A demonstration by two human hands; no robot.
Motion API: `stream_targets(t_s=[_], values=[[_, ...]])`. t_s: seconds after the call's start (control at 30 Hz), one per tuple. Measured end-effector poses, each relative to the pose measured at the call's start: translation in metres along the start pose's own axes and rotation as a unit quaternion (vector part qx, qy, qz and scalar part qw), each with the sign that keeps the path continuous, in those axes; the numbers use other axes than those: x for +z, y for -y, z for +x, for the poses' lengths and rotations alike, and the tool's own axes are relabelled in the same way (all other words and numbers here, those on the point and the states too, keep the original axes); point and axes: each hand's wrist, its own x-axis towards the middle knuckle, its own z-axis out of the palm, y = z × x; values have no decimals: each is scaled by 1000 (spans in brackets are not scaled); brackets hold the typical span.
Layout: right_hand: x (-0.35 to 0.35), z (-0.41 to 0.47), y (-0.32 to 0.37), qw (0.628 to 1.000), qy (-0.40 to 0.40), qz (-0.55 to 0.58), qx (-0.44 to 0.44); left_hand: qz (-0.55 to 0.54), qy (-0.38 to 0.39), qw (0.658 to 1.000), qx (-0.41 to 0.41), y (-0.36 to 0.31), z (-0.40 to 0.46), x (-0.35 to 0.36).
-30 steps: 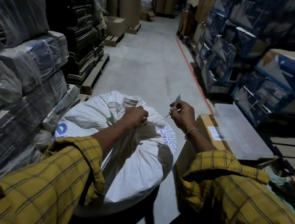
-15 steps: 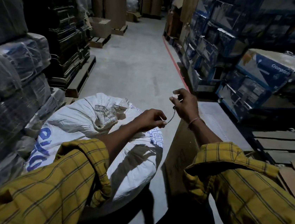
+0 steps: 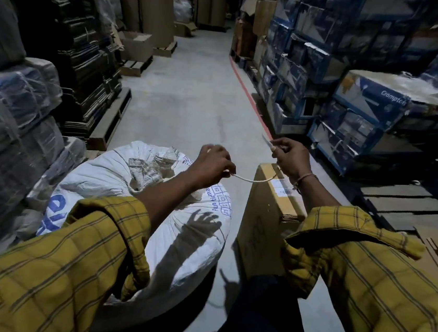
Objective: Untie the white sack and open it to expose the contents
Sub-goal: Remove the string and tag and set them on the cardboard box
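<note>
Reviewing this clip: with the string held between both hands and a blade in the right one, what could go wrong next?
1. The right hand pinches a small thin blade and the pale twisted string together; a tug toward the left hand could nick fingers.
2. The bunched neck of the white woven sack looks gathered still, so it may not open freely.

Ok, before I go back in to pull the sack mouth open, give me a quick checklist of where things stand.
1. String off the neck: ok, it hangs free between both hands.
2. White sack mouth open: not ok, neck is bunched.
3. Left hand free: not ok, pinching the string.
4. Right hand free: not ok, holding string and a small blade.
5. Blade pointed away from the sack: ok.
6. Contents visible: not ok.
</note>
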Motion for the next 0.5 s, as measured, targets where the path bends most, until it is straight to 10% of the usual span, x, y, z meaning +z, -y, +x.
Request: stream_targets(t_s=[0.13, 0.5], values=[[-2, -12, 0, 1000, 8, 18, 0, 5, -123, 986, -114, -20, 6, 0], [23, -50, 0, 997, 20, 73, -8, -350, -102, 872, -328, -33, 5, 2]])
